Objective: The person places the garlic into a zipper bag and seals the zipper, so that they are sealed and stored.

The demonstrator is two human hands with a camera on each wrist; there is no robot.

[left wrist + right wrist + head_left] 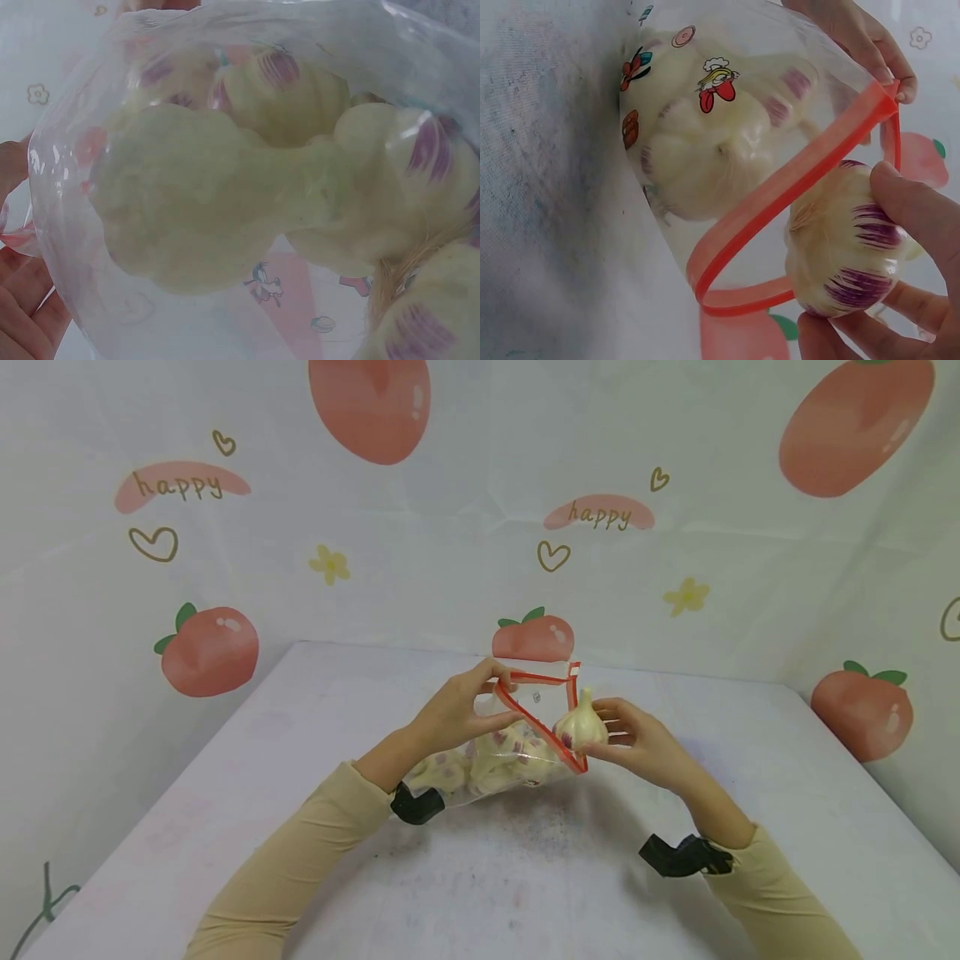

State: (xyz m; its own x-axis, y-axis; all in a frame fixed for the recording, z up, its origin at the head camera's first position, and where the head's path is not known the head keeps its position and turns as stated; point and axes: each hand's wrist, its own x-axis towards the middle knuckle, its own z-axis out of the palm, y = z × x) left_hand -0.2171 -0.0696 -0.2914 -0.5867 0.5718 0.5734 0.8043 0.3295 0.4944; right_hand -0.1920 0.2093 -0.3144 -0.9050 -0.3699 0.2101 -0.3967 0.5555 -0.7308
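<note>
A clear zip bag (487, 768) with a red-edged mouth lies on its side, holding several garlic bulbs (187, 195). My left hand (468, 706) pinches the rim at the upper corner, and the mouth gapes to the right. In my right hand (637, 743) is a white garlic bulb (855, 255) with purple streaks, held between thumb and fingers right at the bag's mouth. In the right wrist view this bulb overlaps the red zip strip (795, 195); how far inside it is I cannot tell.
The bag lies on a pale, faintly stained table (480, 877). Behind stands a white backdrop (450, 543) printed with fruit, hearts and flowers. Black bands (686, 857) sit at both wrists. A thin green cord (47, 897) hangs at the lower left.
</note>
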